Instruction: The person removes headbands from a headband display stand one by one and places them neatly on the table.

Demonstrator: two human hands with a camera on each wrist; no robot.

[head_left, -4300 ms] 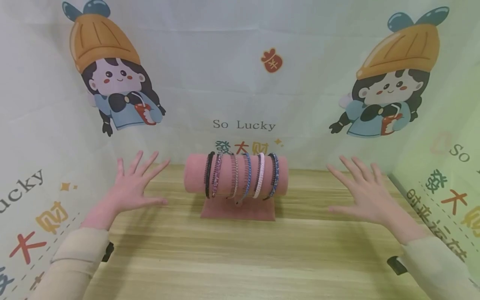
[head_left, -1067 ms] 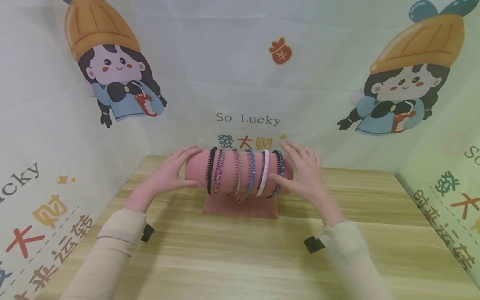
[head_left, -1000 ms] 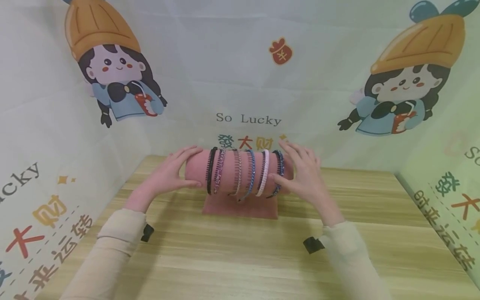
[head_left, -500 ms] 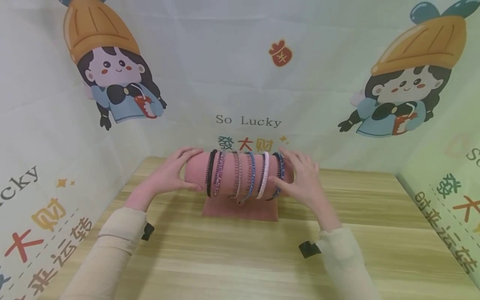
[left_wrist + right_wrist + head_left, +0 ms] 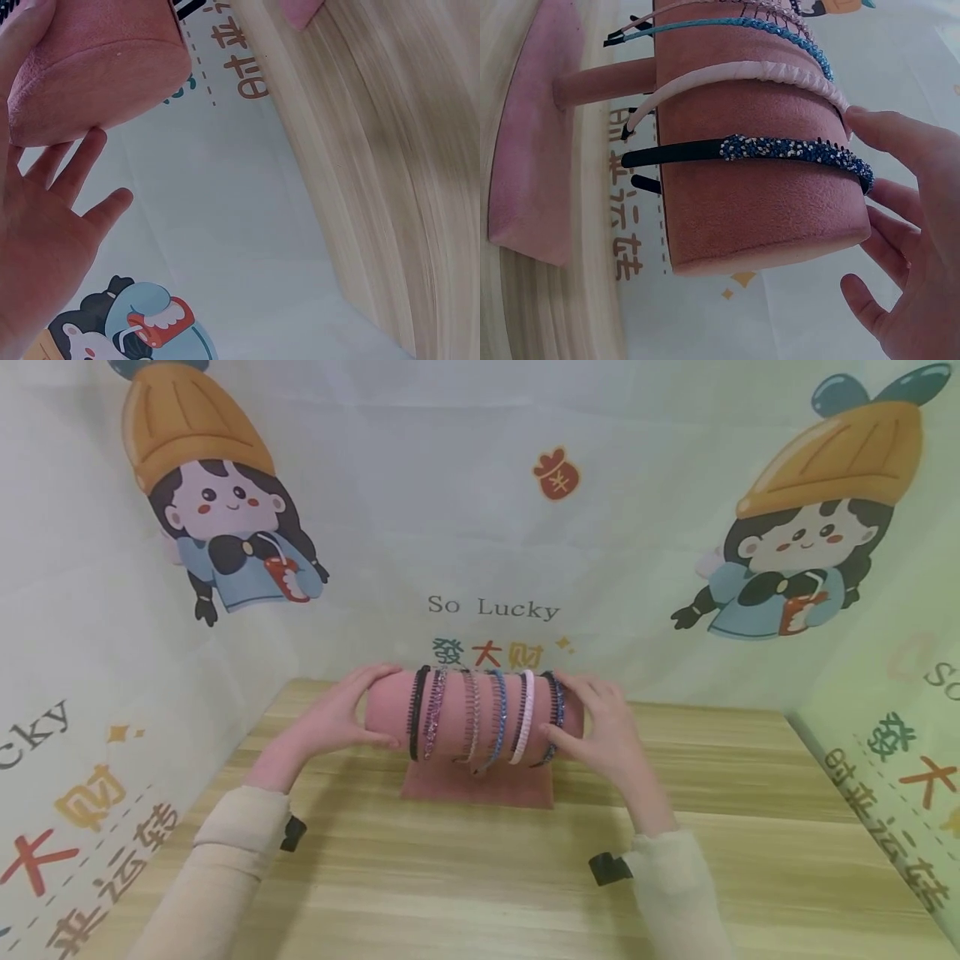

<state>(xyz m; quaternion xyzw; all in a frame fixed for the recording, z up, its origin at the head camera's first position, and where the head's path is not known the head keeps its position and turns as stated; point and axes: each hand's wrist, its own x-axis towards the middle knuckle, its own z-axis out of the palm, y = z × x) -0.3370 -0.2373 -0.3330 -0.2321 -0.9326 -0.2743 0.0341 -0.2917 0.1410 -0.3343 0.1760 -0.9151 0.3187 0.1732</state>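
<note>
Gripping the pink stand [image 5: 453,718] by both ends of its padded roll. Curling round the left end with the left hand [image 5: 330,718], thumb in front, fingers reaching over the back; in left wrist view, sticking at least one finger out free of the roll. Doing likewise at the right end with the right hand [image 5: 611,735], spanning about the roll's thickness, thumb crossing in front of the dark blue headband [image 5: 780,148] toward the white headband [image 5: 523,718]. Not telling whether touching either one, nor how hard squeezing.

Seeing the stand sitting upright mid-table, base looking flat on the wooden table [image 5: 450,877], just before the printed cloth backdrop [image 5: 390,485]. Counting six headbands round the roll, also including, from left, black headband [image 5: 417,718], purple glitter headband [image 5: 435,714], silver headband [image 5: 472,718] and blue headband [image 5: 498,722]. Pointing their ends down toward the base.

Judging the step: probably setting or steadying a two-handed hold on the stand, not pulling any headband off. Judging the next move: calling for even pressure from both sides, level handling if shifting the stand, and minding the right thumb to avoid dragging the dark blue headband.
</note>
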